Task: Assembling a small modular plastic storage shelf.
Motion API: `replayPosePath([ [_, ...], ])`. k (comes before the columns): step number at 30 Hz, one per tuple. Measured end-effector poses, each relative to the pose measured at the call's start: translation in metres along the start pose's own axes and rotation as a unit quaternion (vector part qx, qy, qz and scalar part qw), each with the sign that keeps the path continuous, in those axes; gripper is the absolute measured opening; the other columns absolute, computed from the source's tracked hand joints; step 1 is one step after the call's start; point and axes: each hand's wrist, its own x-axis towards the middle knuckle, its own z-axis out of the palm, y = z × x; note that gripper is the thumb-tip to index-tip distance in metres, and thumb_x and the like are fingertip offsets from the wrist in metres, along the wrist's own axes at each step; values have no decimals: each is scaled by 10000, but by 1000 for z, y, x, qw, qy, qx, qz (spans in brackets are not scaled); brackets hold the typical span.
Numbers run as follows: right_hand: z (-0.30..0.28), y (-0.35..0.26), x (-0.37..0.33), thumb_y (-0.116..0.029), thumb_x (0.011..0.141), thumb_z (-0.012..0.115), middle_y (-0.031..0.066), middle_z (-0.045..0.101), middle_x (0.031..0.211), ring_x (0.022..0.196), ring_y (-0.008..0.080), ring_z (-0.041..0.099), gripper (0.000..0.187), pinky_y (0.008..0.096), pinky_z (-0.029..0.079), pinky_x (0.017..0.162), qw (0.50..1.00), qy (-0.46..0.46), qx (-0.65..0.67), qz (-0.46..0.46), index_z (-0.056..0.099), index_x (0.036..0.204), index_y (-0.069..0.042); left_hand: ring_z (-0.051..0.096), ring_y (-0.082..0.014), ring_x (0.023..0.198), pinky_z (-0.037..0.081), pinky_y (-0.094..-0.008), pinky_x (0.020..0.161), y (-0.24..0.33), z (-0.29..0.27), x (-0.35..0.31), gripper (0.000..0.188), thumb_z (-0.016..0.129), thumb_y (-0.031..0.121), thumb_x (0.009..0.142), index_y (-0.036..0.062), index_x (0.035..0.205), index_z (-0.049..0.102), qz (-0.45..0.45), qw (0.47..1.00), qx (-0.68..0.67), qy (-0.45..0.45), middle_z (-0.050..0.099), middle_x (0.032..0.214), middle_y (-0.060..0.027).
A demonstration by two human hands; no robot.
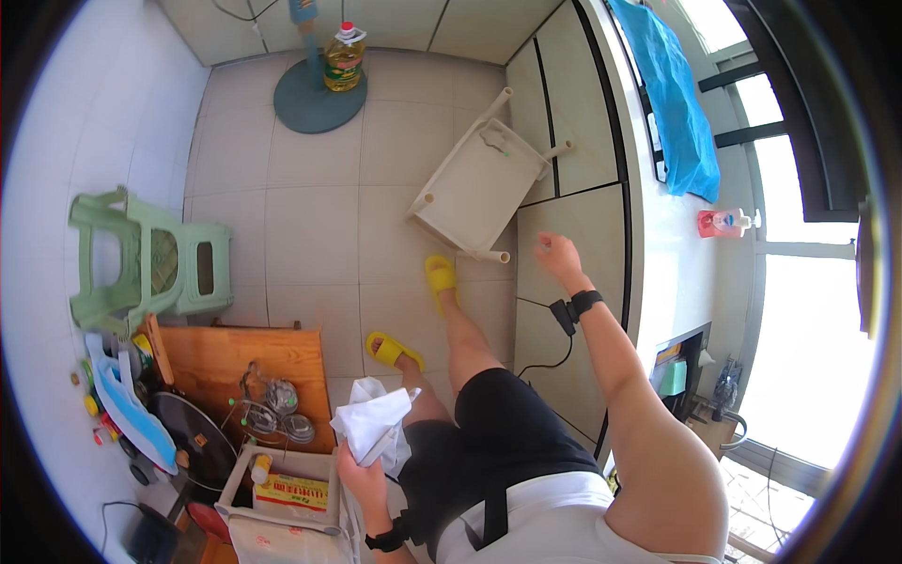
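While left grip (362,477) clasps white cloth (372,420), bulk spilling forward beyond it, right grip (559,258) half-curled, cannot tell if closed.

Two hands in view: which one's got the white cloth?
The left hand, low in the picture: the white cloth is bunched in its grip. The right hand is out apart, no cloth in it.

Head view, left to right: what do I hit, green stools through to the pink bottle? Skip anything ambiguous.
Green stools → white cloth in the left hand → right foot's yellow slipper → right hand → pink pump bottle.
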Motion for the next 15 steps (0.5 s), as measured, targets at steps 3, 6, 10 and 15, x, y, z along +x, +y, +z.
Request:
replayPosePath([
  [3,4,35,52,-214,766,661,107,650,1054,992,261,613,448,361,496,837,999,-3,-19,25,557,1183,-88,590,-284,888,437,-354,828,8,21,15,409,683,61,687,-47,1061,558,-23,999,27,-21,616,957,-179],
  [6,23,66,110,-196,762,658,112,637,1075,986,278,609,500,375,492,843,1000,3,9,0,512,1231,-98,591,-290,873,441,-358,813,20,45,29,423,713,70,659,-41,1039,564,-62,996,53,-32,616,943,-177],
  [10,44,49,177,-156,755,654,135,601,1122,1012,305,586,511,394,483,860,998,-28,51,-38,506,1240,-97,590,-321,826,449,-376,770,65,72,52,388,724,100,657,-43,982,567,-89,990,106,-31,610,890,-191],
  [15,79,56,264,-144,763,648,154,588,1103,1009,333,570,447,424,484,833,991,68,-16,-115,540,1192,-78,587,-271,855,445,-358,794,100,109,88,436,754,97,633,-44,1003,572,-109,985,116,-60,610,927,-159],
])
